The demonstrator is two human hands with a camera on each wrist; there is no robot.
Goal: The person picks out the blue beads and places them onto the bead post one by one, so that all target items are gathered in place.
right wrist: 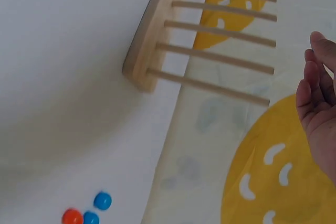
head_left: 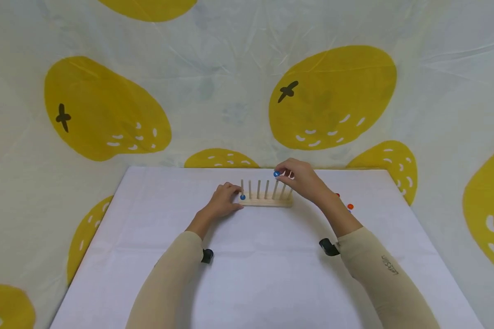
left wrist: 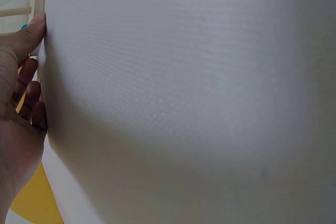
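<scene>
A pale wooden peg rack (head_left: 267, 202) with a row of several upright pegs lies near the far side of the white table. Its left end is held by my left hand (head_left: 222, 201), thumb along the front edge and fingers behind. A blue bead (head_left: 243, 197) sits low on the leftmost peg. Between thumb and fingertips, my right hand (head_left: 302, 178) pinches another blue bead (head_left: 276, 173), right at the top of a peg right of the middle. In the right wrist view the right hand (right wrist: 320, 93) shows at the edge, beyond the peg tips, its bead hidden.
Loose beads lie on the table to the right: an orange-red bead (right wrist: 72, 217) beside blue beads (right wrist: 103, 200). The head view shows an orange bead (head_left: 350, 206) near the right forearm. Behind the table hangs a pale cloth (head_left: 214, 91) printed with yellow fruit shapes.
</scene>
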